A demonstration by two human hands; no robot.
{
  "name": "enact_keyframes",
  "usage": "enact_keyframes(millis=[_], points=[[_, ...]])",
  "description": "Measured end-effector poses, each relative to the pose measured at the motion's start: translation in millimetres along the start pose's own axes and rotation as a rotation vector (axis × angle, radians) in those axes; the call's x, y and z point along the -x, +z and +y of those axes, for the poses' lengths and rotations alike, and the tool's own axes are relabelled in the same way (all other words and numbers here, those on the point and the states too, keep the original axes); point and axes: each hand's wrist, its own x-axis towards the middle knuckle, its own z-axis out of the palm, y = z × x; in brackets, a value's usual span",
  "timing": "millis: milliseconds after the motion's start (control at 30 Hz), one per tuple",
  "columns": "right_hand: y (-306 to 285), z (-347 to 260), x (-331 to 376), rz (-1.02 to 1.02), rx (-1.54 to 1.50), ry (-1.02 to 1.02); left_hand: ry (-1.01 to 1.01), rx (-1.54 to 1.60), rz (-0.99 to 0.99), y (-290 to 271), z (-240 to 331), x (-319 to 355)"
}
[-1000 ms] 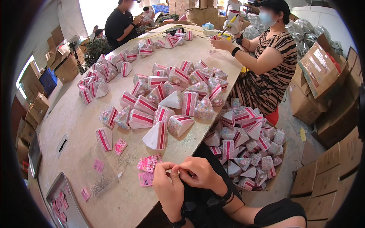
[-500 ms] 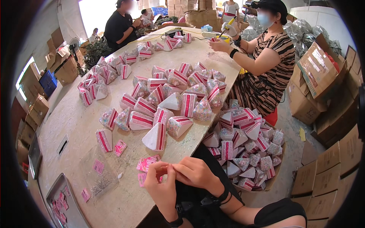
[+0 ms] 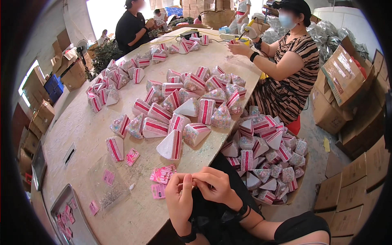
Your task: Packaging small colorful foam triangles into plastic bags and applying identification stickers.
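My left hand (image 3: 180, 201) and my right hand (image 3: 215, 185) meet at the table's near edge, above my dark lap. Their fingertips are pinched together; whatever lies between them is too small or hidden to make out. Just left of my left hand is a small stack of pink printed cards (image 3: 162, 174), with one more pink card (image 3: 159, 191) below it. Farther left lies a clear plastic bag (image 3: 110, 194) of tiny silvery pieces. Beyond the cards stands a white, pink-striped toy cake slice (image 3: 168, 147) with several glittery ones behind it.
A metal tray (image 3: 83, 228) holding pink cards sits at the table's left. On my right, a large box (image 3: 290, 199) is heaped with cake slices. Across the table a co-worker (image 3: 281, 61) holds a yellow tool. Cartons (image 3: 347, 204) are stacked at the right.
My fingers have shifted slightly, still pinched together, with my right fingers more curled. The whole view has moved a little. A person standing at the back has changed position.
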Motion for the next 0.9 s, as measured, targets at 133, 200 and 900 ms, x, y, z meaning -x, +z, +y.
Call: enact_keyframes(millis=[133, 200, 900], points=[[-1, 4, 3, -0.039, 0.027, -0.011, -0.011, 0.005, 0.021, 2, 3, 0], [-3, 6, 5, -0.057, 0.035, -0.031, -0.032, -0.007, 0.063, 3, 2, 0], [-5, 6, 0, -0.21, 0.304, -0.07, -0.015, 0.077, 0.241, 18, 0, 3]])
